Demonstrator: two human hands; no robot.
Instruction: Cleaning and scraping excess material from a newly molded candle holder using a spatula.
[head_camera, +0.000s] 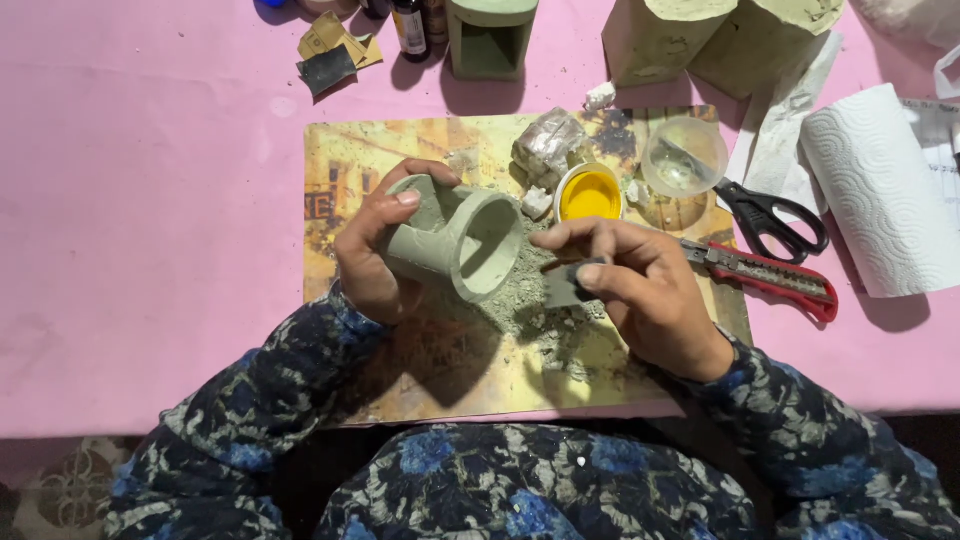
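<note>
Left hand clamps the green clay cup mid-frame, right hand pinches a dark sanding scrap at its rim — press too hard and that rim may chip

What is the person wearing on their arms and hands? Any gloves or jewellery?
Both arms are covered to the wrist by long sleeves of dark fabric printed with blue and pale grey flowers. The left hand and right hand are bare: no gloves, and no rings or watch visible.
</note>
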